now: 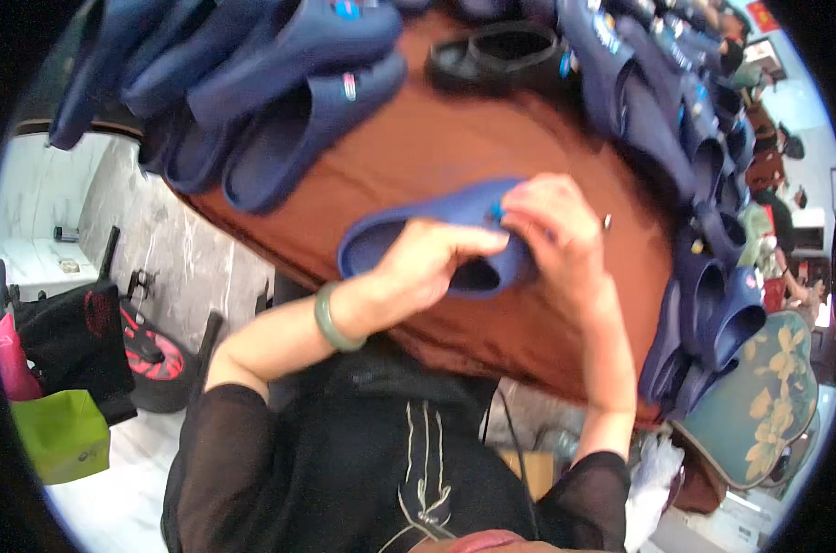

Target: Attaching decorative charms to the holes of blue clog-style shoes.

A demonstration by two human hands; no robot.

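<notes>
A blue slipper (376,241) lies tilted over the brown-covered table, its toe strap toward the right. My left hand (418,267) is closed on it, the thumb stretched along the strap and the fingers reaching under its edge. Above the strap, my right hand (561,226) is closed in a pinch, fingertips together against the slipper. A small bright blue piece (498,210) shows beside those fingertips; what they grip is mostly hidden. A green bangle (330,318) circles my left wrist.
Blue slippers (298,120) are piled at the back left, with more slippers (643,111) stacked along the right. A black shoe (496,60) stands at the back. A tiny pale thing (608,221) lies on the brown cloth (455,134). A floral chair back (759,405) is at the right.
</notes>
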